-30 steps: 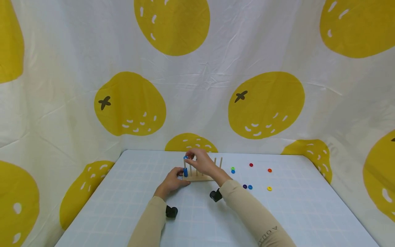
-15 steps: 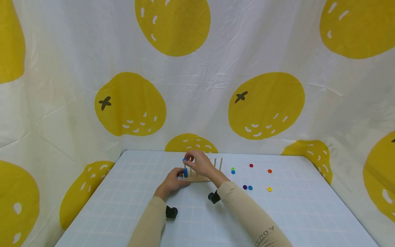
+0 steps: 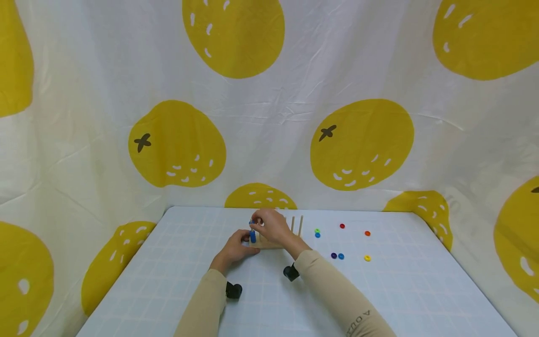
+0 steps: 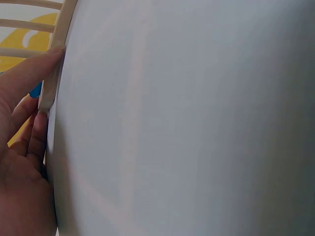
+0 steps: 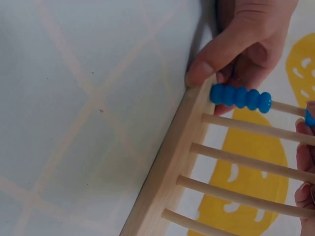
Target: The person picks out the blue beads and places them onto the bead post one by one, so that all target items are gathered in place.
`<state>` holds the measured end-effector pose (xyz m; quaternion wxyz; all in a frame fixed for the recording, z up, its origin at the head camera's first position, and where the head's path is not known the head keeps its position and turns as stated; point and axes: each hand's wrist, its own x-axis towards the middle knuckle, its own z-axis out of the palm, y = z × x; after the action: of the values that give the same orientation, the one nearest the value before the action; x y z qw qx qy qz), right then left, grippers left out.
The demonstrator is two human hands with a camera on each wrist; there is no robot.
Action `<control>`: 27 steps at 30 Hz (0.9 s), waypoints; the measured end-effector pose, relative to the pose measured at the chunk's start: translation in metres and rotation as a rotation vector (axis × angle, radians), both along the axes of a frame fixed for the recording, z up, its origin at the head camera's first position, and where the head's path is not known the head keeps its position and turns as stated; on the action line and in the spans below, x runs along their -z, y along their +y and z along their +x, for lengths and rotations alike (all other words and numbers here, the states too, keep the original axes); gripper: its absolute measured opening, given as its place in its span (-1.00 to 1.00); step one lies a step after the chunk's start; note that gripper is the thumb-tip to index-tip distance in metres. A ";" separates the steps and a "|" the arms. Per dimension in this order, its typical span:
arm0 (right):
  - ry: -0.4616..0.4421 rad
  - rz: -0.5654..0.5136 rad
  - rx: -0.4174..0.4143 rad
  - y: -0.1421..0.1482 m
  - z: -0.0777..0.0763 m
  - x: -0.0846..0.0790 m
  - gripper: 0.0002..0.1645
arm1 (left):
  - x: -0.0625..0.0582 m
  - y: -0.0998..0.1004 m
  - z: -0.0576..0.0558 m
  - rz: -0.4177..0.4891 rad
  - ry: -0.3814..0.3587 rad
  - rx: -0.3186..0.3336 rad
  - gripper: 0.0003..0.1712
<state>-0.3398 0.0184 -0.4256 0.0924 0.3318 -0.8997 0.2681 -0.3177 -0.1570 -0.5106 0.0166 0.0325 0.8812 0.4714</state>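
A wooden peg rack (image 3: 271, 245), a long base with several upright pegs, stands on the table in the head view. My left hand (image 3: 235, 248) grips its left end, thumb on the front and fingers behind; in the left wrist view the thumb (image 4: 37, 69) presses on the wood. On the leftmost peg sits a stack of several blue rings (image 5: 241, 97). Higher on that same peg, my right hand (image 3: 273, 227) pinches another blue ring (image 5: 309, 117), apart from the stack. The other pegs in the right wrist view are bare.
Loose rings lie to the right of the rack: green (image 3: 317, 230), blue (image 3: 317, 235), red (image 3: 342, 226), orange (image 3: 367, 233), yellow (image 3: 367, 258), purple (image 3: 334, 255) and a second blue ring (image 3: 341, 256). A curtain with yellow fruit (image 3: 177, 145) hangs behind the table.
My right hand has lowered the pinched blue ring from the top of the leftmost peg partway down towards the stack. The left hand stays in place on the rack.
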 end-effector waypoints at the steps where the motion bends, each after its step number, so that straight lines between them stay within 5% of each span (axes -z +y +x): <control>1: 0.008 0.012 0.004 0.000 0.000 0.001 -0.83 | 0.000 0.000 0.000 -0.001 -0.004 0.000 -0.26; 14: -0.001 0.024 0.011 0.001 0.000 0.002 -0.81 | 0.000 0.002 0.001 -0.005 -0.049 -0.021 -0.24; 27: -0.065 -0.020 -0.100 0.013 0.001 -0.009 -0.73 | 0.003 0.000 -0.003 -0.009 -0.040 -0.031 -0.24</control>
<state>-0.3383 0.0311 -0.4162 0.0530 0.3667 -0.8818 0.2917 -0.3212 -0.1574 -0.5135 0.0273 0.0093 0.8831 0.4683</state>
